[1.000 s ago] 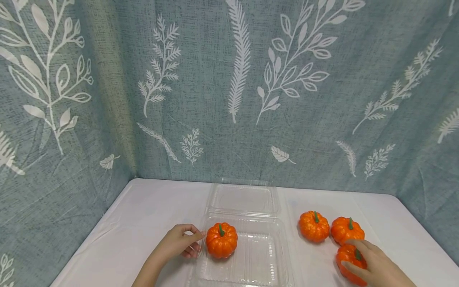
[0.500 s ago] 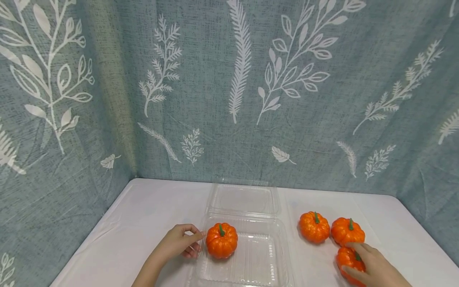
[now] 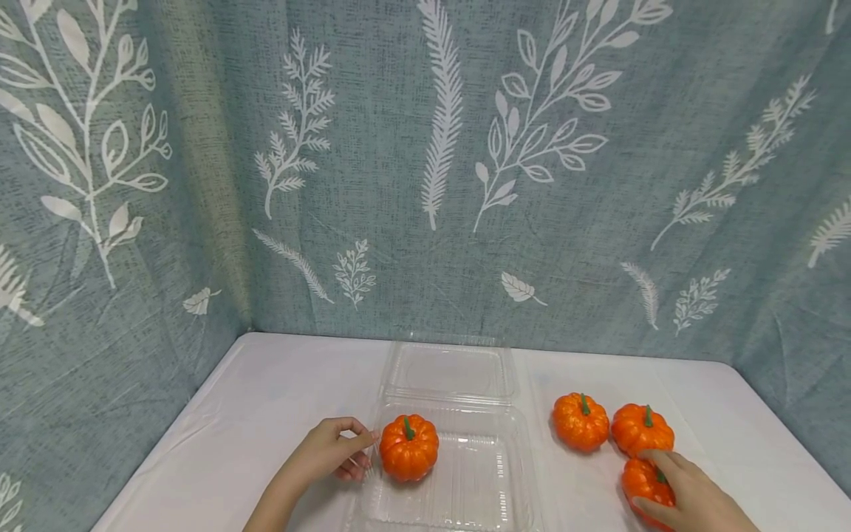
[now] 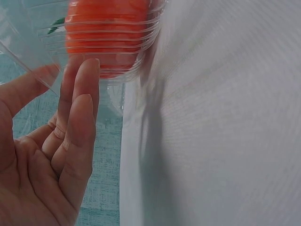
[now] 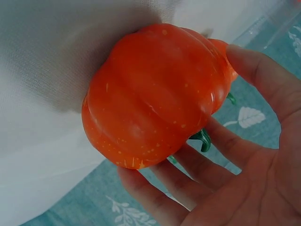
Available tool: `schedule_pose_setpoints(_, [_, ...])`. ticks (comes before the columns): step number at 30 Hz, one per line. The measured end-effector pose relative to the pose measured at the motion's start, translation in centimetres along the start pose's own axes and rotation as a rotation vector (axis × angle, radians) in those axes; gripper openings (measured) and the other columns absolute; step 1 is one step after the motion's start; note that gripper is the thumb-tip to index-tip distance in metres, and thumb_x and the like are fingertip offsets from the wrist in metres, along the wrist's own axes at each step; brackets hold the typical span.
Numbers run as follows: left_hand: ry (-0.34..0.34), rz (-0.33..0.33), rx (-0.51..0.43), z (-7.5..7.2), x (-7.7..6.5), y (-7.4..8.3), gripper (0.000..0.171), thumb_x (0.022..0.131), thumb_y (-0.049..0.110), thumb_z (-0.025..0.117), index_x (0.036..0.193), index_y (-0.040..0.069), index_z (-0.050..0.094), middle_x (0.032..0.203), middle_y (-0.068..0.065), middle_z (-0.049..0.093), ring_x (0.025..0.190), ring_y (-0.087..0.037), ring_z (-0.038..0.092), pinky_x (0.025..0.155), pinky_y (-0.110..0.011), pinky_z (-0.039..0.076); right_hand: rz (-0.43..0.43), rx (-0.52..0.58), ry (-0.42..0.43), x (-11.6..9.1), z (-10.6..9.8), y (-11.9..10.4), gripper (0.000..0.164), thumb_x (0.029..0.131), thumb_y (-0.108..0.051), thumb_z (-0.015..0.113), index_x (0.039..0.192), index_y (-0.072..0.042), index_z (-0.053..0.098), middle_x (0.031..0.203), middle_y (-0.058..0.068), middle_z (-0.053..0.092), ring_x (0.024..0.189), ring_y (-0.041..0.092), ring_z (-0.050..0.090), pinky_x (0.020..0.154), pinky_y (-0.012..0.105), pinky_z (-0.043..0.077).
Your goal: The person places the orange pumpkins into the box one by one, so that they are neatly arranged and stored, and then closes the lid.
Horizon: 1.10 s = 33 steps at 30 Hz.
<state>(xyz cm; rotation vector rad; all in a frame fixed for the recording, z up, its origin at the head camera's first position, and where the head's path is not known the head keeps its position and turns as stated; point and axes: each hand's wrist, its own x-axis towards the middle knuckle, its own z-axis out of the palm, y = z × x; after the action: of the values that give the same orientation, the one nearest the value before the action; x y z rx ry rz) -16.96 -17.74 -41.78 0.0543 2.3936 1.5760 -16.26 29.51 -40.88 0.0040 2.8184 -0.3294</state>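
Observation:
A clear plastic clamshell container (image 3: 465,480) lies opened out on the table, its lid folded back toward the curtain. One small orange pumpkin (image 3: 408,448) with a green stem sits in its left part. My left hand (image 3: 335,449) pinches the container's left rim between thumb and fingers; the left wrist view shows the ribbed side wall (image 4: 108,37) close by the fingertips. On the right, my right hand (image 3: 688,491) grips another pumpkin (image 3: 642,484) from above, thumb on one side and fingers curled round the other. Its underside fills much of the right wrist view.
Two more orange pumpkins, a left one (image 3: 580,421) and a right one (image 3: 641,431), stand just beyond the gripped one. A white cloth (image 3: 286,384) covers the table. Behind it hangs a blue-green curtain (image 3: 385,185) with white leaf prints.
The right hand has settled slightly lower round its pumpkin, with the fingers closer on it. The left hand and the container stay where they were.

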Motion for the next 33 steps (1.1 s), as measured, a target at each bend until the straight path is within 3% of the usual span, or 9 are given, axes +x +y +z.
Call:
schedule_pose_setpoints(8, [0.002,-0.005,0.019,0.06,0.05,0.01,0.031,0.089,0.031,0.059,0.090,0.000,0.058,0.062,-0.005,0.064,0.049,-0.012,0.060,0.048,-0.029,0.053,0.014,-0.010,0.000,-0.01,0.04,-0.08,0.083,0.065,-0.058,0.073,0.119,0.001,0.050,0.112,0.021,0.055,0.090,0.028,0.054,0.077,0.053,0.048])
schedule_pose_setpoints(19, [0.001,0.006,0.008,-0.03,0.01,0.16,0.033,0.088,0.033,0.060,0.089,0.000,0.059,0.062,-0.005,0.064,0.048,-0.012,0.060,0.048,-0.028,0.052,0.033,-0.002,-0.004,-0.07,0.32,-0.11,0.091,0.064,-0.058,0.073,0.124,0.004,0.046,0.118,0.032,0.047,0.095,0.035,0.052,0.076,0.056,0.048])
schedule_pose_setpoints(33, [0.003,0.013,0.006,0.00,-0.04,0.04,0.032,0.089,0.032,0.059,0.088,0.001,0.059,0.062,-0.004,0.064,0.048,-0.012,0.060,0.048,-0.027,0.052,-0.027,0.059,0.037,-0.46,0.01,-0.68,0.080,0.067,-0.046,0.078,0.121,0.005,0.047,0.109,0.022,0.053,0.088,0.027,0.054,0.079,0.052,0.049])
